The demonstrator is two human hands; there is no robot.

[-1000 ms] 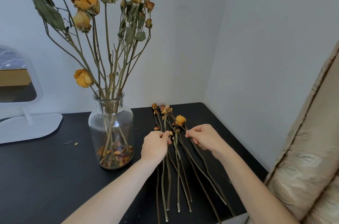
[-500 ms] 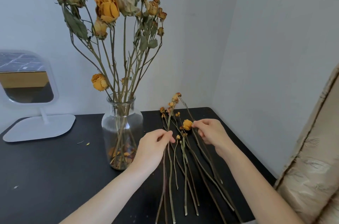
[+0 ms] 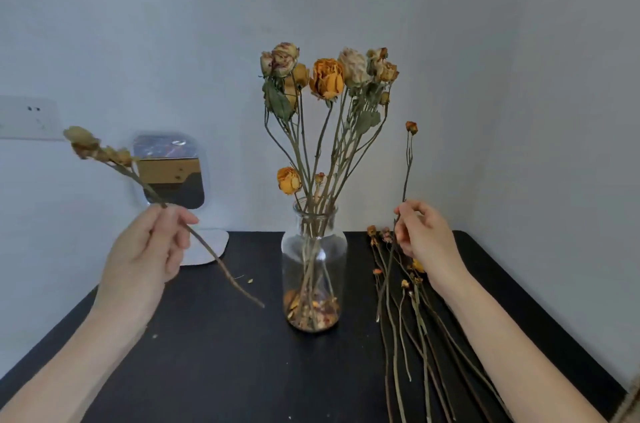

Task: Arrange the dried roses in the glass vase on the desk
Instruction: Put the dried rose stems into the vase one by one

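Left hand: the left hand (image 3: 149, 249) is raised over the left part of the desk (image 3: 225, 370), its grip closed round the pale rose stem (image 3: 119, 156) between thumb and curled fingers.
Pale rose stem: tilted, with its faded head and small buds up and to the far left, in front of the mirror (image 3: 173, 173); its cut end points down and right, ending near the glass vase (image 3: 313, 267) without touching it.
Right hand: the right hand (image 3: 424, 235) is lifted to the right of the vase, its grip pinching the thin bud stem (image 3: 408, 170) at the fingertips.
Thin bud stem: nearly upright, with one small orange-red bud at the top. Its lower end hangs down among the loose stems.
Glass vase: stands upright at the middle of the desk, between the two hands. It holds the arranged roses (image 3: 327, 78), orange and cream heads fanned out above the neck, and has fallen petals (image 3: 311, 312) in its bottom.
Loose stems: the loose stems (image 3: 421, 322) lie flat on the right side of the desk, heads at the far end, under the right forearm.
Background: a wall socket (image 3: 29, 118) sits on the far left wall, and a few crumbs (image 3: 249, 280) lie on the desk left of the vase.
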